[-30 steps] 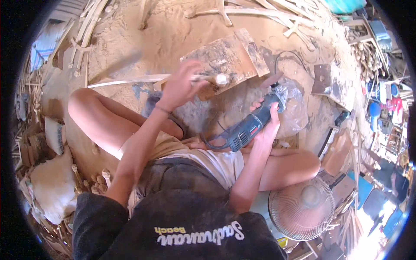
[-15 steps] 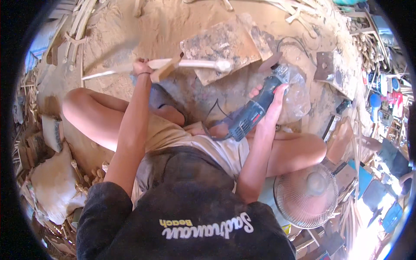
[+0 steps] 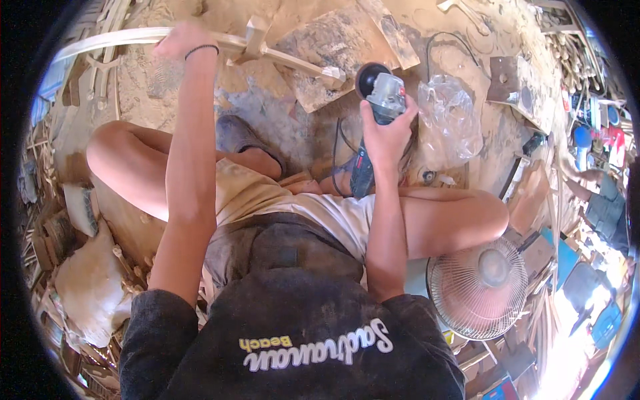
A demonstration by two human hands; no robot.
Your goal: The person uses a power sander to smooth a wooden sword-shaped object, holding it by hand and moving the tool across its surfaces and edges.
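A pale wooden sword (image 3: 293,61) with a crossguard is in my left hand (image 3: 181,41), whose fingers are wrapped round the blade on the left side of the guard. Its blade runs off to the far left, and the knobbed handle end points right, over a dusty wooden board (image 3: 320,50). My right hand (image 3: 390,137) grips an angle grinder (image 3: 388,93) round its neck. The grinder stands almost upright in front of my right thigh, its dark round disc (image 3: 371,79) at the far end, apart from the sword. Its rear body is partly hidden by my wrist.
A clear plastic bag (image 3: 450,123) lies right of the grinder, near a black cord (image 3: 460,37). A caged fan (image 3: 477,287) stands by my right knee. Wood pieces (image 3: 573,73) are heaped at the right, where another person (image 3: 605,200) is partly visible. Sawdust covers the floor.
My left hand has moved away from me with the sword, which now slopes down to the right. The grinder has swung left and more upright, and its disc has turned.
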